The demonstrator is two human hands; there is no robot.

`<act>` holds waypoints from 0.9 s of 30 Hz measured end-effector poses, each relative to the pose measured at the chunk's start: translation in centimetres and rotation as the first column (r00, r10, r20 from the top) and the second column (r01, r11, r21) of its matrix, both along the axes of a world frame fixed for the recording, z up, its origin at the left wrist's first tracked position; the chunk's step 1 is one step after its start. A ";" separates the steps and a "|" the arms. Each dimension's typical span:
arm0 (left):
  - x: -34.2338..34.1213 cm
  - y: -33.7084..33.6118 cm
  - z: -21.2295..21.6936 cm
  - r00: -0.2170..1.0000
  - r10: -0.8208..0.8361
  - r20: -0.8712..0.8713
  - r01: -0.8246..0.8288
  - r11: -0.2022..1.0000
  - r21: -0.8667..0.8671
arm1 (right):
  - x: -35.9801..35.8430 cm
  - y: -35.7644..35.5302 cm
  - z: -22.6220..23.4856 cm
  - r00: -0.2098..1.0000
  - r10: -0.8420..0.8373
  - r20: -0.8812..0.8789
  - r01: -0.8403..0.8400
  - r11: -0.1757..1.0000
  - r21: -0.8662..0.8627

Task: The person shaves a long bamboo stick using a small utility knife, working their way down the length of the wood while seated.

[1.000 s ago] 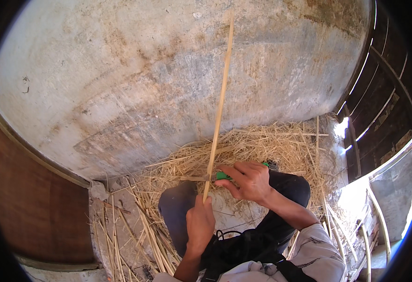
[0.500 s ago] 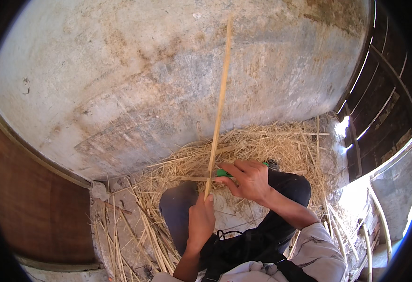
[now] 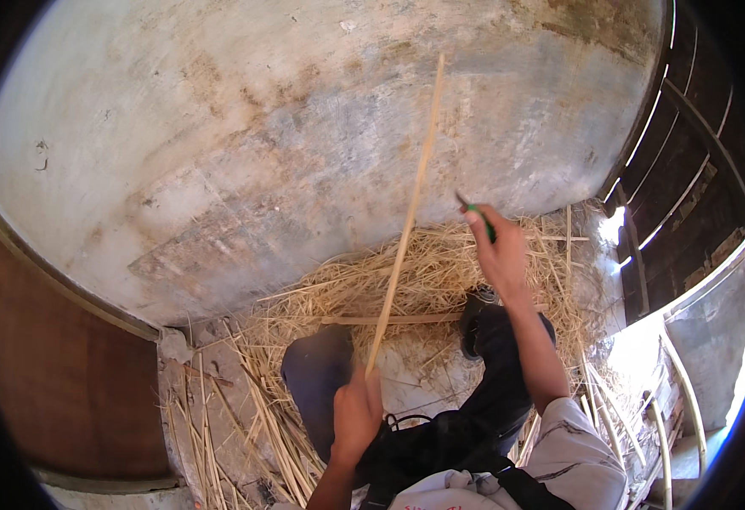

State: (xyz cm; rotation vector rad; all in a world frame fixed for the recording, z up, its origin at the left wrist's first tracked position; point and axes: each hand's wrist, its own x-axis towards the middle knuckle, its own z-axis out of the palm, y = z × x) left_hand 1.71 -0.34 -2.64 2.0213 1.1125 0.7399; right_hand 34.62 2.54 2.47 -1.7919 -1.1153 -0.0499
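Note:
A long, pale bamboo strip (image 3: 407,221) rises from my left hand (image 3: 357,414), its lower end gripped between thumb and fingers above my left thigh. It leans slightly to the right, its far tip in front of the wall. My right hand (image 3: 501,251) is closed round the green handle of a small knife (image 3: 484,223), whose dark blade points up and to the left. The knife stands apart from the strip, off to its right. Beneath the strip, a flat wooden slat (image 3: 415,320) lies crosswise between my knees.
Heaped shavings (image 3: 440,263) cover the floor along the stained wall (image 3: 304,144). Several loose bamboo strips (image 3: 262,408) lie at my left, and more poles (image 3: 661,433) stand at the right. A brown wooden panel (image 3: 66,357) is at far left, dark slats at far right.
My right hand with the knife has moved away from the strip, forward and to the right. The strip has dropped a little, and its tip has swung to the right.

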 end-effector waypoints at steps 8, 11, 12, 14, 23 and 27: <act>1.2 0.2 2.3 0.992 0.059 0.116 -0.043 0.990 -0.136 | -6.5 -0.2 -1.6 0.664 0.631 -0.402 -0.626 0.763 0.163; 1.7 0.0 2.0 0.992 0.067 0.106 -0.056 0.993 -0.104 | -7.3 -0.5 -0.9 0.580 0.657 -0.482 -0.699 0.705 0.119; 1.8 0.0 1.9 0.993 0.067 0.100 -0.058 0.994 -0.089 | -7.5 -0.5 -1.2 0.581 0.637 -0.507 -0.687 0.718 0.114; 2.0 0.3 1.6 0.994 0.059 0.095 -0.056 0.998 -0.042 | -7.8 -0.5 -1.9 0.585 0.593 -0.553 -0.657 0.747 0.105; 2.2 1.6 3.0 0.988 -0.018 0.153 0.057 0.964 -0.258 | -7.9 -0.6 -1.9 0.696 0.580 -0.423 -0.608 0.790 0.081; 1.9 1.5 2.9 0.969 -0.011 0.248 0.099 0.932 -0.347 | -8.0 -0.9 -1.6 0.785 0.601 -0.154 -0.592 0.799 0.101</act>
